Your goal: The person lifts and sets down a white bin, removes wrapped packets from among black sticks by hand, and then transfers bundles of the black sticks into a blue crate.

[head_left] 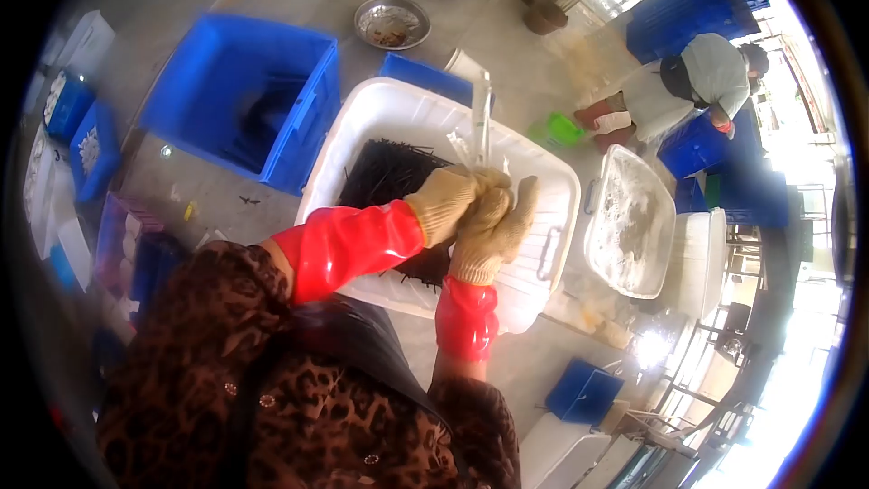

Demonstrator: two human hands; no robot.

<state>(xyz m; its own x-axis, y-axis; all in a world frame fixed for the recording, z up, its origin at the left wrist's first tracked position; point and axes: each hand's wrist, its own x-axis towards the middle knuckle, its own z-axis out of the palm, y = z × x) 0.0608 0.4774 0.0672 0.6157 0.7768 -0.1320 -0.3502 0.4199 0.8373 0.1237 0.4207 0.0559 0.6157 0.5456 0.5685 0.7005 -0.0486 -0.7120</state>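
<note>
Both my hands wear tan knit gloves with red rubber sleeves and meet over a white tub (563,208). My left hand (450,203) has its fingers closed against my right hand (493,228); whatever may be between them is hidden. The right hand's fingers press together, with the thumb side partly raised. Just beyond the hands, a pale strip-like object (481,113) stands up over the tub's far rim; whether I touch it is unclear. Dark, thin, stick-like pieces (385,172) lie in the tub's left part, below my left forearm.
A large blue crate (217,81) stands at left. Beyond the tub is a metal bowl (392,23). To the right, a person (706,72) bends near a green container (565,129) and another white tub (631,222). A blue box (584,391) lies at lower right.
</note>
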